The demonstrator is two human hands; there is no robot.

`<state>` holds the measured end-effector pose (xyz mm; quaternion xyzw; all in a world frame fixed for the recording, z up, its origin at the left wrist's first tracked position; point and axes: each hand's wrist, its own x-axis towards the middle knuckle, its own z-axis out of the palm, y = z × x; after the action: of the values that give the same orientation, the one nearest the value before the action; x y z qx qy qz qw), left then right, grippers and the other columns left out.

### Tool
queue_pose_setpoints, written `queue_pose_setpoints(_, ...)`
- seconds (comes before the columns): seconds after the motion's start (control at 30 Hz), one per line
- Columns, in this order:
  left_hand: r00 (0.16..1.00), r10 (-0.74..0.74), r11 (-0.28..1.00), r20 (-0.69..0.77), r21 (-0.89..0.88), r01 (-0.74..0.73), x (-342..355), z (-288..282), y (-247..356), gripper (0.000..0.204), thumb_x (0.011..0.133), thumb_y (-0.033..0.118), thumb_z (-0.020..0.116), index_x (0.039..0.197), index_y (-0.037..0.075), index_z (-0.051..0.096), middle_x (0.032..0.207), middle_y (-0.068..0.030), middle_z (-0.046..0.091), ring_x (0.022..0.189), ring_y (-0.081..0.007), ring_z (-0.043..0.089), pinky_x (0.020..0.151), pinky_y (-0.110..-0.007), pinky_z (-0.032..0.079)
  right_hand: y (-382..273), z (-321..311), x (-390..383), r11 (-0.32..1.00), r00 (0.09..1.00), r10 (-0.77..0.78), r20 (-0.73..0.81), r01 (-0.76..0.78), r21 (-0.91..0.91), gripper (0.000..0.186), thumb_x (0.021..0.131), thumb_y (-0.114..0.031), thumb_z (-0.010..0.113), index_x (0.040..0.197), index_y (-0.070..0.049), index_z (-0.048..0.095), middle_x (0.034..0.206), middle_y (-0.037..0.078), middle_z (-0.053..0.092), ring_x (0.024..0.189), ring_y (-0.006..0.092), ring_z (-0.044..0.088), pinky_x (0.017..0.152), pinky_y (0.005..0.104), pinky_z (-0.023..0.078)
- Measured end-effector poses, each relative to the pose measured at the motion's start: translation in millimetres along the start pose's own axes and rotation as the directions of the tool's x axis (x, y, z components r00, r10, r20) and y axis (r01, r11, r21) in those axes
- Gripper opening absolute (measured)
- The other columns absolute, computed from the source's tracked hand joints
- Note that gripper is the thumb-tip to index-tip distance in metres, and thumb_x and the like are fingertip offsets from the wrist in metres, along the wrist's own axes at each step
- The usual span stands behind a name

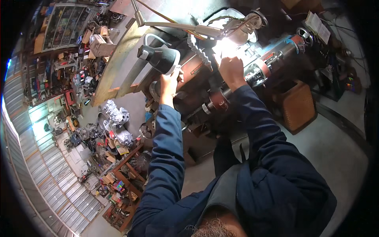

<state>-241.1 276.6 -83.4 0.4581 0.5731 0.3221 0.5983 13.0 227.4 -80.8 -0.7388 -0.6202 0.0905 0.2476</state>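
Observation:
My left hand (170, 85) is closed at the pale lower rim of a black cone-shaped housing (160, 59); exactly what its fingers grip is partly hidden. My right hand (232, 71) is raised into a bright glare from a jointed work lamp (227, 39), fingers curled; anything in them is hidden. Between and right of my hands lies a long machine (276, 53) with red and steel fittings, including a round chuck-like part (258, 75) beside my right hand. A white segmented hose (201, 55) hangs between the hands.
A brown box-shaped stool or container (296, 106) stands right of the machine. At left, a plywood board (114, 67), silver engine castings (118, 118) and shelves crowded with tools and parts (75, 79) surround the work area. Papers (318, 27) sit at upper right.

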Motion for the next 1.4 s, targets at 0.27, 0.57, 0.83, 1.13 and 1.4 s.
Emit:
queue_pose_setpoints(0.27,0.806,0.583,0.680,-0.104,0.605,-0.414,1.3,17.8,-22.9,0.011,0.087,-0.001,0.059,0.095,-0.001,0.066,0.077,-0.0095,0.067,0.058,-0.0166,0.061,0.054,-0.031,0.050,3.1,-6.3,7.7,0.998,0.989,-0.065,-0.131,0.065,-0.005,0.015,0.079,-0.018,0.063,0.067,-0.009,0.067,0.060,0.010,0.061,0.054,0.0284,0.059,0.054,0.0416,0.047)
queue_pose_setpoints(0.57,0.826,0.502,0.820,-0.256,0.444,-0.361,-10.5,17.0,-32.5,0.023,0.091,0.005,0.058,0.108,-0.004,0.070,0.079,-0.0073,0.068,0.062,-0.0106,0.058,0.058,-0.029,0.050,-83.9,15.9,-47.8,0.545,0.940,0.336,0.058,-0.244,0.802,0.025,0.095,-0.023,0.060,0.099,0.001,0.062,0.088,0.011,0.068,0.070,0.0174,0.063,0.063,0.0314,0.050)
queue_pose_setpoints(0.83,0.982,0.187,0.977,0.036,0.097,-0.189,-31.0,17.4,18.2,0.041,0.096,0.022,0.056,0.128,-0.004,0.057,0.117,-0.0133,0.067,0.095,-0.0238,0.066,0.084,-0.030,0.051,-100.3,81.5,12.1,-0.241,0.671,0.419,0.612,-0.568,0.787,0.018,0.098,-0.013,0.056,0.087,-0.003,0.066,0.074,0.006,0.067,0.060,0.0119,0.062,0.053,0.0257,0.051)
queue_pose_setpoints(1.13,0.934,-0.332,0.932,0.136,-0.107,0.347,-12.2,0.6,11.9,0.021,0.098,0.025,0.055,0.100,0.007,0.065,0.072,-0.0011,0.058,0.066,-0.0129,0.056,0.055,-0.027,0.042,-88.3,95.2,9.4,-0.460,0.705,0.313,0.636,-0.474,0.751,0.015,0.098,-0.011,0.055,0.099,0.002,0.063,0.084,0.011,0.069,0.065,0.0163,0.065,0.059,0.0283,0.056)
queue_pose_setpoints(1.4,0.919,0.394,0.806,0.025,0.470,-0.358,-11.7,18.1,10.9,0.018,0.086,0.006,0.057,0.100,-0.004,0.063,0.088,-0.0148,0.068,0.066,-0.0275,0.064,0.060,-0.038,0.051,-80.7,86.7,7.1,-0.436,0.766,0.289,0.574,-0.428,0.791,0.017,0.095,-0.016,0.060,0.101,-0.001,0.066,0.088,0.011,0.071,0.067,0.0162,0.066,0.057,0.0257,0.052)
